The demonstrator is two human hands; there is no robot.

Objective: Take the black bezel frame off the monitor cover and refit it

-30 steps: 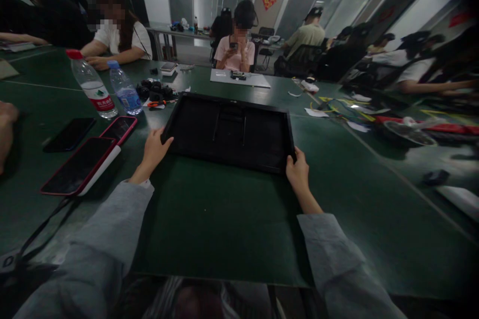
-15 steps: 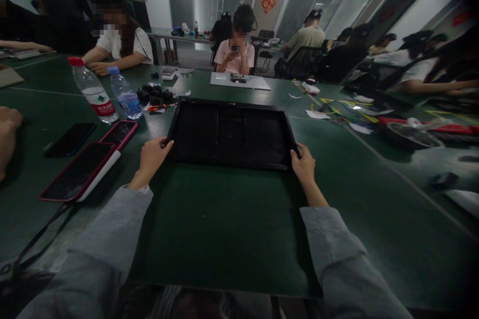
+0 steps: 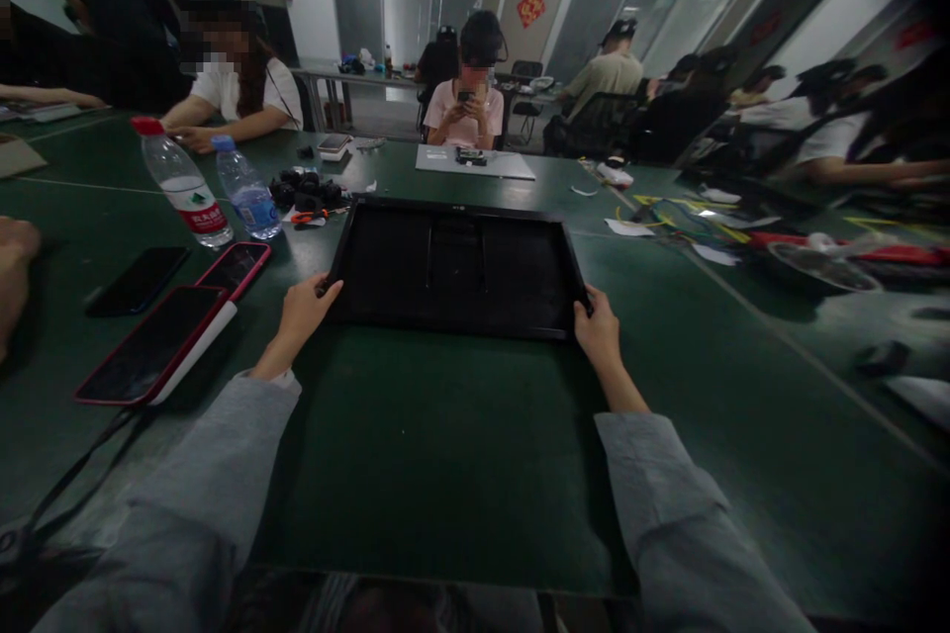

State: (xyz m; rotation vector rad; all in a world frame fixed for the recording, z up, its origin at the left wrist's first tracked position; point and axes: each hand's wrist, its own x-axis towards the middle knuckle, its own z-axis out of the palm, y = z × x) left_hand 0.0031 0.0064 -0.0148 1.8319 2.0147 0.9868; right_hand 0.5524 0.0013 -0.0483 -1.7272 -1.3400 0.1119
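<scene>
A shallow black rectangular frame (image 3: pixel 457 267) with a raised rim lies on the green table (image 3: pixel 445 455), in front of me. My left hand (image 3: pixel 306 305) is closed on its left edge, near the front corner, with the thumb over the rim. On the opposite side my right hand (image 3: pixel 598 324) grips the right edge near the front corner. Two thin raised lines run down the frame's middle part. The fingertips under the frame are hidden.
Left of the frame are two bottles (image 3: pixel 194 203), phones (image 3: pixel 152 346), a strap, black parts and orange-handled pliers (image 3: pixel 306 217). Another person's hand (image 3: pixel 15 257) rests at the far left. A grey board (image 3: pixel 475 162) lies beyond; cables and a bowl (image 3: pixel 820 267) are right.
My hands and the black frame have hardly moved. The person across the table has brought both hands together around a phone.
</scene>
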